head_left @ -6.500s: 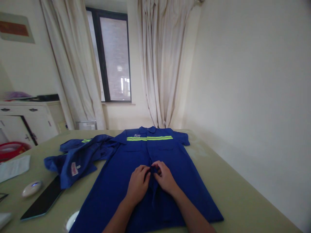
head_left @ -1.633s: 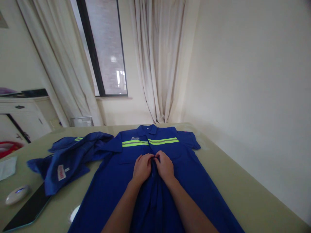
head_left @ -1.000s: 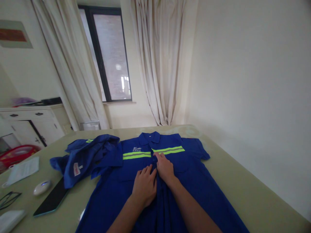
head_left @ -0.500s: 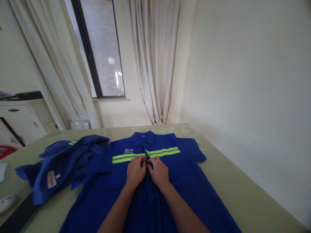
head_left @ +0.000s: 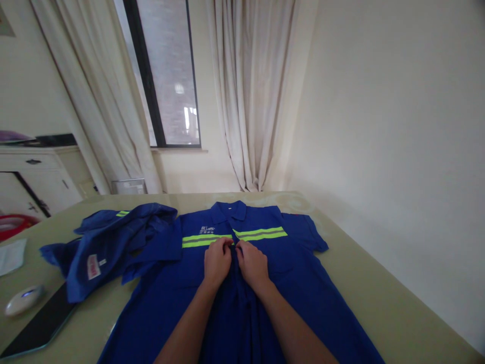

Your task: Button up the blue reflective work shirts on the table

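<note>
Bare left hand (head_left: 217, 262) and bare right hand (head_left: 253, 263), rounded knuckles, slim wrists (head_left: 210, 286), uncovered forearms (head_left: 187, 321) widening toward the bottom edge of the frame

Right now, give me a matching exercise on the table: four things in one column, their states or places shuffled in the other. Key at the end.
Things
1. collared shirt
2. rumpled garment
3. white mouse
4. black slab

States or places
A. bunched up, with a red-and-white patch showing
B. lying flat, its far end covered by cloth
C. spread out, with the left hand and right hand at its front
D. pale and rounded, with a small blue light

Pairs: 1-C, 2-A, 3-D, 4-B
</note>
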A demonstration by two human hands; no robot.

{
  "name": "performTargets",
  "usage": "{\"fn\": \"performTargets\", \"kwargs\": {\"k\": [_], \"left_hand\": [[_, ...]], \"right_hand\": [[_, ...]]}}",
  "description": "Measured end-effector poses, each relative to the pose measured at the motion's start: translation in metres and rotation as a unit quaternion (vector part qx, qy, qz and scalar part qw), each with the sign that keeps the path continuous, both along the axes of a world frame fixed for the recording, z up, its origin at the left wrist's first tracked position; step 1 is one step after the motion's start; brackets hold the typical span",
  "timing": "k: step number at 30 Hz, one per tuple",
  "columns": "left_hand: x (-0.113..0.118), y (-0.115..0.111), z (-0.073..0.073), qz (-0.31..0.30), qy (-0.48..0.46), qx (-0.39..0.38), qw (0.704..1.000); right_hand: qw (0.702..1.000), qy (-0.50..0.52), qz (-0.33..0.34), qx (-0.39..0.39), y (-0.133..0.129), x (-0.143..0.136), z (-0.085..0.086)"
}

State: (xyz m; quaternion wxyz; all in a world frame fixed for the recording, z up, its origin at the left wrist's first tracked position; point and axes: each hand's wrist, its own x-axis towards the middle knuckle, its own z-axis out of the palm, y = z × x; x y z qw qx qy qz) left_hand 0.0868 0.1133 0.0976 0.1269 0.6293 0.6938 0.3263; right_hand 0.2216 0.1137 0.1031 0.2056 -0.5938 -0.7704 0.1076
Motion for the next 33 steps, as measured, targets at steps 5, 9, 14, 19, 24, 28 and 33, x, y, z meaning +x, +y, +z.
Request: {"fn": "performTargets", "kwargs": {"k": [5, 9, 14, 19, 24, 28, 33], "left_hand": [[0.007, -0.006, 0.004, 0.018, 0.054, 0.002, 0.998], [0.007, -0.007, 0.004, -0.006, 0.068, 0.0, 0.998], [0.003, -0.002, 0.0, -0.022, 0.061, 0.003, 0.998], [-0.001, 0.001, -0.004, -0.04, 0.054, 0.015, 0.998], [0.001, 0.0, -0.007, -0.058, 0.075, 0.022, 0.995], [0.009, -0.01, -0.01, -0.066, 0.128, 0.019, 0.989], [0.015, -0.033, -0.011, -0.081, 0.23, -0.02, 0.97]], "right_hand": [[1.0, 0.004, 0.005, 0.007, 0.001, 0.001, 0.001], [1.0, 0.009, 0.009, 0.009, 0.0, 0.001, 0.002], [1.0, 0.03, -0.002, 0.011, 0.001, 0.002, 0.002], [0.996, 0.087, -0.025, 0.004, 0.005, 0.006, -0.001], [0.99, 0.13, -0.046, -0.016, 0.007, 0.009, 0.001], [0.994, 0.081, -0.067, -0.024, 0.001, 0.008, 0.005], [0.996, -0.031, -0.062, -0.056, -0.005, 0.007, 0.015]]}}
